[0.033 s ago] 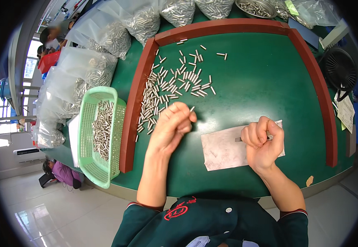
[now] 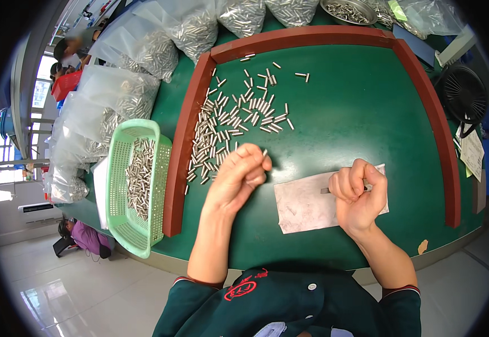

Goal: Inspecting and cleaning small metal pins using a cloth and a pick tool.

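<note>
Pinched between the fingers of my left hand (image 2: pixel 237 177) is a small metal pin (image 2: pixel 265 153), its shiny end showing past the fingertips. My right hand (image 2: pixel 361 194) is closed over a pale, smudged cloth or paper sheet (image 2: pixel 303 208). From its fingers sticks the end of a narrow grey metal piece (image 2: pixel 325 190); the rest is hidden in the fist. Beyond my left hand, many loose metal pins (image 2: pixel 233 118) lie spread on the green tabletop (image 2: pixel 356 106), thickest along the left wooden rail.
A brown wooden rail (image 2: pixel 306 36) borders the work area on three sides. Outside it on the left stands a light green basket (image 2: pixel 122 230) holding pins. Clear bags of pins (image 2: pixel 194 33) line the back and left. A metal bowl (image 2: pixel 350 11) and black fan (image 2: pixel 462 95) sit farther right.
My left hand, with the pin, has shifted slightly right and toward me. My right hand is nearly still.
</note>
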`<state>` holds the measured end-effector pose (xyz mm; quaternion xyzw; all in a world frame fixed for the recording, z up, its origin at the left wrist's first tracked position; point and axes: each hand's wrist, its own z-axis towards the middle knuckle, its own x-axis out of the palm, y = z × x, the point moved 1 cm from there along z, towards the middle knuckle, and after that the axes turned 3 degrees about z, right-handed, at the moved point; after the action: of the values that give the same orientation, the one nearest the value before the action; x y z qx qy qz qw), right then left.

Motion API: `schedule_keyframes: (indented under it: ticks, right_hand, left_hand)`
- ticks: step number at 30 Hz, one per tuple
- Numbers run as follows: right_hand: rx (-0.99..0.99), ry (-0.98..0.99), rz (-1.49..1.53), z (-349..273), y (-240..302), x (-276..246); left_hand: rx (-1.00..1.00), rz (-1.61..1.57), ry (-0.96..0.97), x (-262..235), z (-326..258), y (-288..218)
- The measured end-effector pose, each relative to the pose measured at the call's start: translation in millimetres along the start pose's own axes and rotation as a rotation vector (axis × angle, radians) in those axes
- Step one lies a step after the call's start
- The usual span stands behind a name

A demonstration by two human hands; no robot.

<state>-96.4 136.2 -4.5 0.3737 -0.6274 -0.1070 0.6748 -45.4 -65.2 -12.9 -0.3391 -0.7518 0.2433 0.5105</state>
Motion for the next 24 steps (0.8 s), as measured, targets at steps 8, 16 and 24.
schedule_keyframes:
  ticks: [8, 16, 24]
  right_hand:
    - [0.014, 0.001, -0.009, 0, 0, 1]
    - [0.018, 0.004, -0.01, -1, 0, 2]
    - [0.036, -0.009, -0.012, -1, 1, 3]
  left_hand:
    - [0.005, 0.193, 0.024, 7, 1, 15]
    - [-0.016, 0.146, 0.026, 8, 1, 15]
    - [-0.066, 0.096, -0.016, 15, 0, 11]
